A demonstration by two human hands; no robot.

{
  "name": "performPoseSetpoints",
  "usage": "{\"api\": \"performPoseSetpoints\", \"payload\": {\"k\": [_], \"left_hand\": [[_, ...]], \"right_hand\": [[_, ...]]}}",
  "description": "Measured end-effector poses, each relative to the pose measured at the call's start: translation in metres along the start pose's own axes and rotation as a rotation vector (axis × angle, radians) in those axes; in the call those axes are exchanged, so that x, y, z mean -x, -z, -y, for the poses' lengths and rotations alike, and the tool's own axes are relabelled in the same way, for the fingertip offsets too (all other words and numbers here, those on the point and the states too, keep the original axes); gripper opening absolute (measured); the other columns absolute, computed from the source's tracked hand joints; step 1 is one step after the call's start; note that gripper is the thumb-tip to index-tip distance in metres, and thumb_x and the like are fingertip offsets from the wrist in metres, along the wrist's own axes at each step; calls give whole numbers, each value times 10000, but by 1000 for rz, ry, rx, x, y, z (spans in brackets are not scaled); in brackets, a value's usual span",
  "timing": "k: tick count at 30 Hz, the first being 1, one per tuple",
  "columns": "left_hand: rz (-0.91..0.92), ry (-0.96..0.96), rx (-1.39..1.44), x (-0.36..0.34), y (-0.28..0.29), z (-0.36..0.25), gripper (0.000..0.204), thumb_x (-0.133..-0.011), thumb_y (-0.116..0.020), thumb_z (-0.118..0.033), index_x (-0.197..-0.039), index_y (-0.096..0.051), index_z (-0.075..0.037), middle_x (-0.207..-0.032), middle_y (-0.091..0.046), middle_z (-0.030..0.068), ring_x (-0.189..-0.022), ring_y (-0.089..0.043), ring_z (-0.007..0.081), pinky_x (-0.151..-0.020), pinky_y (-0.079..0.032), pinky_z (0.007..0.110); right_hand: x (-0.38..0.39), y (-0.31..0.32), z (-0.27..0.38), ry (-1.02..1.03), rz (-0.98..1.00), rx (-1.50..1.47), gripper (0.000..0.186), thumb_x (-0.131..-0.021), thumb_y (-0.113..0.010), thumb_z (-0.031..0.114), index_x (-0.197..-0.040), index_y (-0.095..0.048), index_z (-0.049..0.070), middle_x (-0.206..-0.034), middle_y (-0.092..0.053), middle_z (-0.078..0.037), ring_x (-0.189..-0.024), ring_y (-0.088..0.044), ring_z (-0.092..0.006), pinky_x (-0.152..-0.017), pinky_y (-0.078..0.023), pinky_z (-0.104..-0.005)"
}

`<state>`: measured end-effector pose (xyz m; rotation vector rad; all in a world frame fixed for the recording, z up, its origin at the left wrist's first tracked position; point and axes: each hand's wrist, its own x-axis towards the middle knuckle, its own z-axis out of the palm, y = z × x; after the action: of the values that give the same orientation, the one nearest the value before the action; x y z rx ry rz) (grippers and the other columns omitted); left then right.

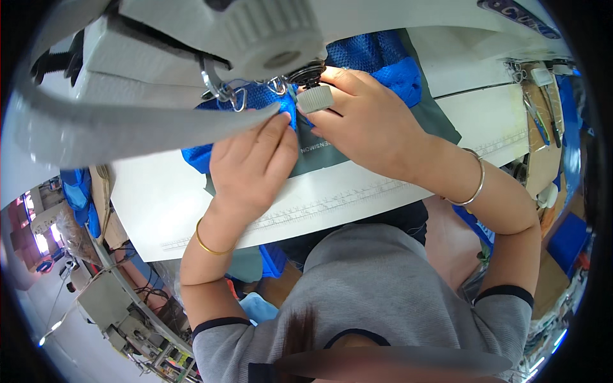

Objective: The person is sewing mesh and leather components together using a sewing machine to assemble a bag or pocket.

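Under the head of a white sewing machine [153, 134] lies a piece of dark grey-green cloth [314, 163] with bright blue fabric [401, 78] on it, partly mesh. My left hand [252, 166] has its fingers pressed together on the blue fabric's near edge, left of the machine's tension knob [315, 99]. On the other side, my right hand [373, 124] pinches the same blue fabric, its fingertips partly behind the knob. The needle and the exact spot between my fingertips are hidden by the machine head.
The white machine table [306, 207] has a ruler scale printed along its near edge. At the right, tweezers [536, 121] and other small tools lie on a brown board. Blue pieces [78, 198] hang at the left, near a cluttered stand. My torso is close to the table's front edge.
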<state>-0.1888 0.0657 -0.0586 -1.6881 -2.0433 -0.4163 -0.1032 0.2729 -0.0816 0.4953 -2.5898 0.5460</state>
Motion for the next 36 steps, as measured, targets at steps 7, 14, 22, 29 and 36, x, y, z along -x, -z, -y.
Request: {"api": "performPoseSetpoints", "payload": {"k": [7,14,22,29,36], "left_hand": [[85,-7,-53,5,-3,-9,173,-771,-747,-52,-931,-690,-18,-1078,-751,144,-951,-732,271,-841,-600,384],[40,7,-70,7,-5,-11,102,-820,-716,-45,-910,-672,-28,-1072,-745,208,-1011,-743,334,-864,-621,401],[38,44,-48,2,-3,-10,90,-813,-719,-41,-879,-658,-25,-1088,-744,231,-1023,-744,340,-889,-628,412],[90,-18,-60,2,-8,-14,101,-820,-708,-53,-865,-621,-29,-1078,-732,241,-1064,-729,349,-948,-614,448],[72,7,-33,7,-13,-12,119,-815,-704,-62,-847,-595,-28,-1093,-717,241,-1058,-723,364,-953,-613,455]], "right_hand": [[7,-4,0,22,34,-2,279,-876,-675,114,-1133,-719,15,-1288,-646,-100,-1309,-563,-287,-1061,-514,-405],[2,1,2,1,96,-8,274,-897,-674,122,-1148,-720,24,-1274,-639,-105,-1306,-570,-282,-1036,-543,-397],[3,1,4,-70,103,2,233,-938,-681,143,-1152,-748,83,-1275,-633,-82,-1294,-573,-267,-1022,-548,-391],[1,2,-1,-82,61,-156,160,-927,-687,107,-1068,-696,33,-1222,-672,-106,-1282,-630,-295,-961,-586,-388],[1,-1,-1,-76,71,-124,116,-915,-679,106,-998,-678,25,-1173,-687,-114,-1279,-632,-301,-966,-584,-395]]}}
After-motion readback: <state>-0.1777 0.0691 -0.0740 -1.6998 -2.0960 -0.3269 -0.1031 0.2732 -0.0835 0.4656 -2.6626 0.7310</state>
